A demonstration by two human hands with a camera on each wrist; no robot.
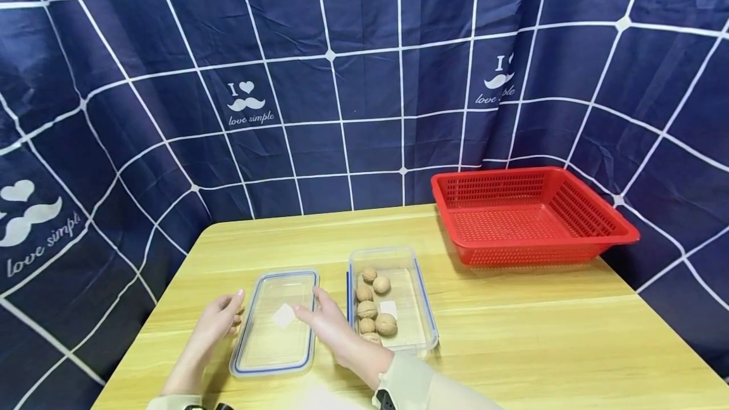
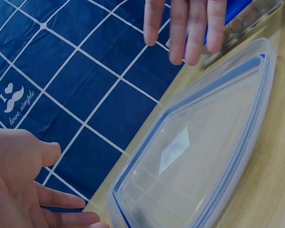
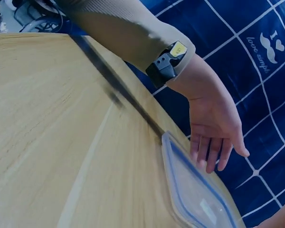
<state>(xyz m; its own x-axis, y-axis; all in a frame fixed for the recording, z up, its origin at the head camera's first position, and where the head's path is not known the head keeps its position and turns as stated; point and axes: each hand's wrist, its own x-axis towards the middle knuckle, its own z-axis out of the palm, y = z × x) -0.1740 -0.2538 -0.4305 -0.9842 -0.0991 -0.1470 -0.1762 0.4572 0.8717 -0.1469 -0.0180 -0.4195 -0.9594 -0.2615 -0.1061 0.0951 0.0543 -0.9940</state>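
Observation:
A clear plastic lid (image 1: 273, 350) with a blue seal lies on the table, a white square label on it. By its left edge, my left hand (image 1: 215, 321) is held with fingers loosely bent and nothing in them. My right hand (image 1: 333, 328) is over the lid's right edge, thumb and fingers apart; whether it touches the lid cannot be told. To the right stands a clear food container (image 1: 411, 296) with several walnuts (image 1: 386, 324) along its left side. The left wrist view shows the lid (image 2: 209, 147) between both hands.
A red plastic basket (image 1: 535, 233) stands at the table's back right corner. The wooden table (image 1: 512, 347) is bordered by a dark blue curtain (image 1: 364, 93) with white lines at the back and sides.

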